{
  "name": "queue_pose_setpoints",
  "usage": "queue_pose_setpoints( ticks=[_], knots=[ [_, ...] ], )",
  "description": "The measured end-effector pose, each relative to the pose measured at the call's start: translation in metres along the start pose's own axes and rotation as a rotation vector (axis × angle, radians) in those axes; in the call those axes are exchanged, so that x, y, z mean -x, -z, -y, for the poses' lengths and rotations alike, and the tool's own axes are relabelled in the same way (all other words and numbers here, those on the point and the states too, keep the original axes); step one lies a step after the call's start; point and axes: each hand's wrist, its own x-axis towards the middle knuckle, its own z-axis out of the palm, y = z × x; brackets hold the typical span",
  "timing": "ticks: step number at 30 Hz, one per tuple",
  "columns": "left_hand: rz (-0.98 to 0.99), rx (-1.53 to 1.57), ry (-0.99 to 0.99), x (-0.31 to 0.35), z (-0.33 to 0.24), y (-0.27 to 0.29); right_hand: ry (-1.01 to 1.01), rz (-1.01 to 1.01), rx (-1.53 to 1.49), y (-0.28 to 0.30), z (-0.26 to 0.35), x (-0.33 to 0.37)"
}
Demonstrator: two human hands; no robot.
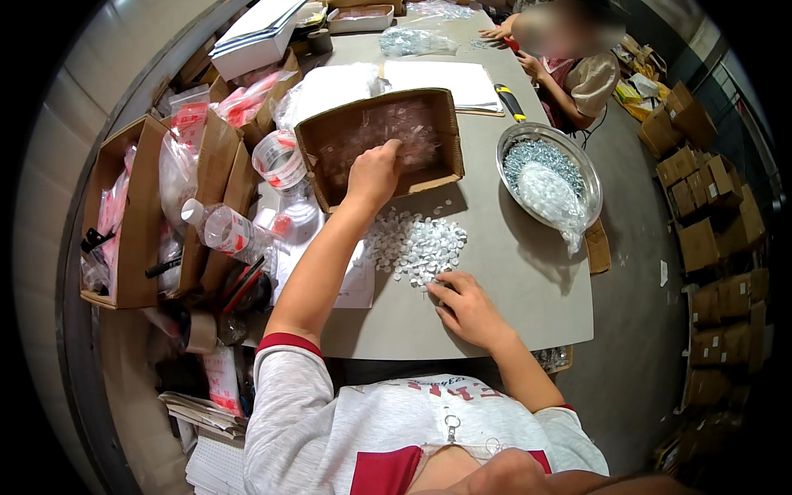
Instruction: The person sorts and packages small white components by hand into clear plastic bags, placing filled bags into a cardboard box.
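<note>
My left hand (373,172) reaches into an open cardboard box (442,124) lined with clear plastic and full of small clear bags; its fingers are curled down among them, and whether they grip one is hidden. My right hand (466,307) rests on the grey table (511,272) at the near edge of a heap of small white round caps (417,243), fingertips touching a few caps. Both forearms come up from the lower edge.
A metal bowl (577,157) of silvery screws with a clear bag sits on the right. Clear plastic bottles (227,229) and cardboard boxes of packets (136,214) crowd the left. White sheets (441,78) lie behind. Another person (577,70) works at the far end. Stacked cartons (709,214) line the floor right.
</note>
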Motion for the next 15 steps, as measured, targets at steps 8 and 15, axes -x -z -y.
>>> queue_pose_setpoints(
  ticks=[8, 15],
  knots=[
    [-0.301, 0.323, -0.086, 0.027, -0.004, 0.015, -0.261, -0.058, -0.184, 0.025, -0.012, 0.028],
    [-0.096, 0.774, 0.103, 0.081, -0.045, 0.006, -0.295, -0.103, -0.153, 0.030, -0.013, 0.026]
  ],
)
